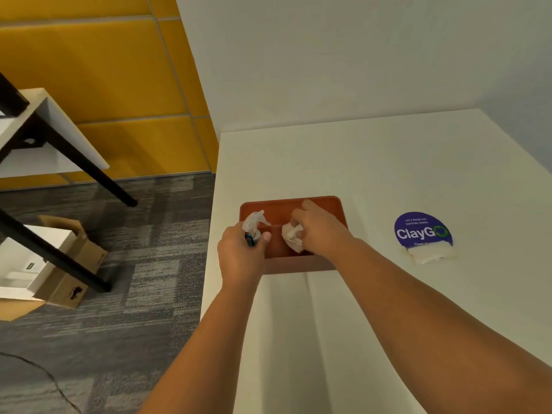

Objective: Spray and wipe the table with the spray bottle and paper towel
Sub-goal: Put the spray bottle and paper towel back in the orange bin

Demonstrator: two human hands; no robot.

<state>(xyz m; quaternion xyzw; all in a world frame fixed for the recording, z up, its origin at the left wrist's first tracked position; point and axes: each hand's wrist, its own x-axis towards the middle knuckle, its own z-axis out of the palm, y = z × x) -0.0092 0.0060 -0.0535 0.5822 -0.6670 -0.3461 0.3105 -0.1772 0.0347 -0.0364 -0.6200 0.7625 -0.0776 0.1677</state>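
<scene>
Head view looks down on a white table (388, 162) where a reddish-brown tray (325, 204) sits near the left edge. Over the tray's left part, the left hand (239, 255) has its fingers curled round the neck of a clear spray bottle (254, 224), thumb along the side, the white trigger head poking up above the knuckles and a bit of blue showing lower down. Over the tray's right part, the right hand (321, 228) pinches a crumpled white paper towel (292, 237) between bent fingers and thumb; the towel hangs just above or on the tray floor, which I cannot tell. Well to the right lies a round purple ClayGo sticker (422, 230) on the tabletop. Beside the table, grey carpet (143, 264) carries an open cardboard box (71, 264).
</scene>
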